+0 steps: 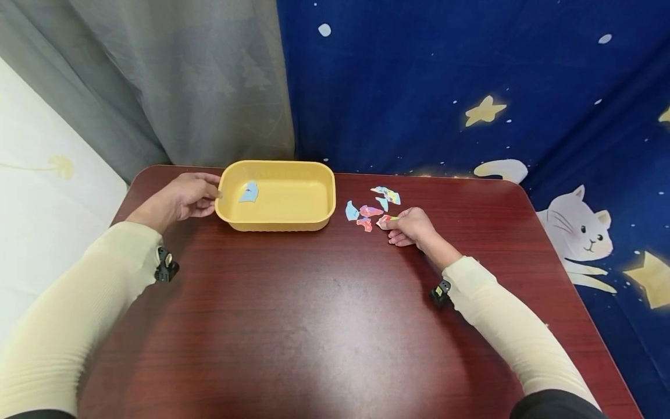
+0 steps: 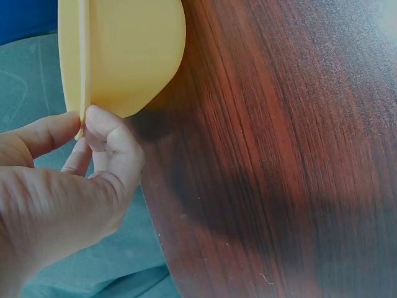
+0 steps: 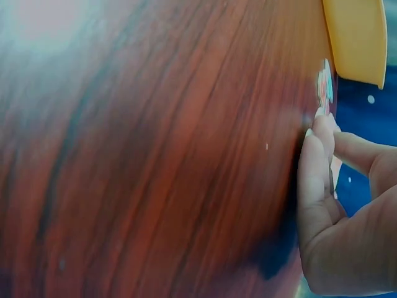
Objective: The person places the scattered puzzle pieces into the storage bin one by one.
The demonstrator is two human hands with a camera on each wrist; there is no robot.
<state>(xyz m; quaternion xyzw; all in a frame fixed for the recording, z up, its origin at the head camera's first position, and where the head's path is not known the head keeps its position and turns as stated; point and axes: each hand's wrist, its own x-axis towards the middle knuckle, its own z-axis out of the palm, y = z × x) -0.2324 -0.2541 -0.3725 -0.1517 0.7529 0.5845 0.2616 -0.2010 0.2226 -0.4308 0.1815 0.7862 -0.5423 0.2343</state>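
— In the head view?
— The right hand [image 1: 410, 227] pinches a reddish scrap [image 1: 384, 222] beside other scraps [image 1: 370, 211], right of the yellow tray [image 1: 293, 203].
— Left wrist view?
— The left hand [image 2: 77, 186] pinches the tray's rim.
— Right wrist view?
— Thumb sits against fingers.

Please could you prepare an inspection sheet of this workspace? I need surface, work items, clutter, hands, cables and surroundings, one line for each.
Surface: dark red wood-grain table, light glare near the middle.
Work items: yellow basin on the table, with a light-blue piece inside; several small colourful pieces lie to its right.
Clutter: nothing seen.
Hands: left hand pinches the basin's left rim between its fingers; right hand pinches a red-and-green piece beside the loose ones.
Cables: nothing seen.
Surroundings: grey curtain and blue curtain with stars and a cat behind the table; white fabric at left.
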